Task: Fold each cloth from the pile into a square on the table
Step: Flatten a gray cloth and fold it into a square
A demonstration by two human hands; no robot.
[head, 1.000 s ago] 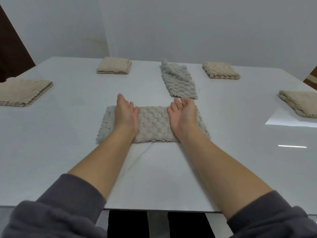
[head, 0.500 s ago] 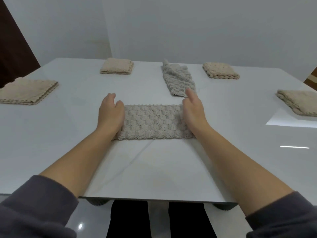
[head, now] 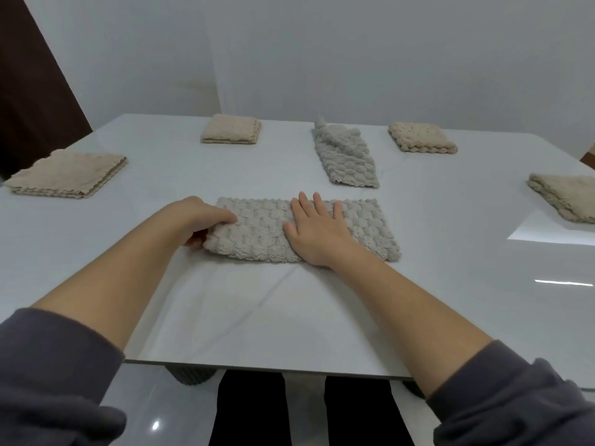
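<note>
Fingers of my left hand grip the end of one grey cloth, right hand flat on it; second grey cloth, four beige squares beyond

Grey bobbled cloth: folded into long strip, flat crosswise on table, left end lifted. Second grey cloth: rumpled, behind, apart.
</note>
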